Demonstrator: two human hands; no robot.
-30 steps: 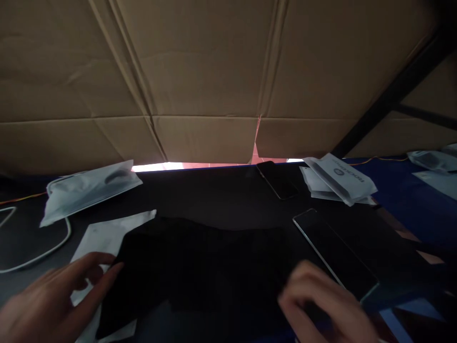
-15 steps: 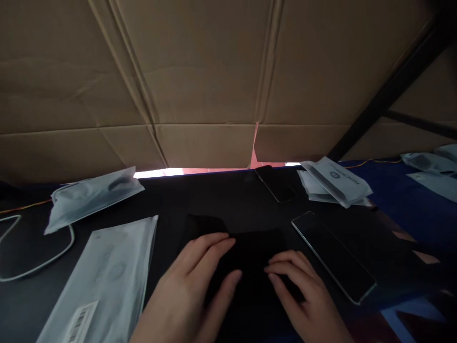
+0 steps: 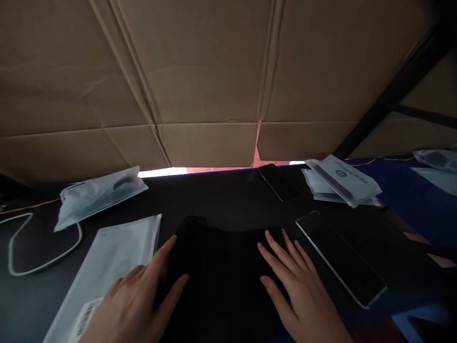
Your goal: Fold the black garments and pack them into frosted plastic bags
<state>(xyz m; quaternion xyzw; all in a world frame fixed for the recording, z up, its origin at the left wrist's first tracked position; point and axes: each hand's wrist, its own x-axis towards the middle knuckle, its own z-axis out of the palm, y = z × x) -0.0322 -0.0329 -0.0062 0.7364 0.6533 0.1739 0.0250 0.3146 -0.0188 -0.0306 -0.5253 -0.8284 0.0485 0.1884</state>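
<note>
A black, soft-looking fabric item (image 3: 224, 267) lies spread on the dark tabletop in front of me; its outline is hard to make out against the table. At its left edge is my left hand (image 3: 139, 290), thumb and index finger stretched apart on the fabric and the other fingers curled. My right hand (image 3: 294, 281) rests flat on the right part of the fabric with its fingers spread. Under and beside my left hand is a frosted zip bag (image 3: 117, 247) with a barcode label. A phone (image 3: 339, 257) with a dark screen lies right of my right hand.
A second phone (image 3: 279, 183) lies farther back. Printed frosted bags (image 3: 344, 178) are stacked at the back right, another filled bag (image 3: 103, 193) at the back left. A white cable (image 3: 43, 269) loops at the left. A cardboard wall (image 3: 207, 71) and a dark metal bar (image 3: 389, 100) stand behind.
My left hand has moved left to the fabric's left edge. My right hand has gone from bent fingers to lying flat and spread. The fabric now looks more widely spread.
</note>
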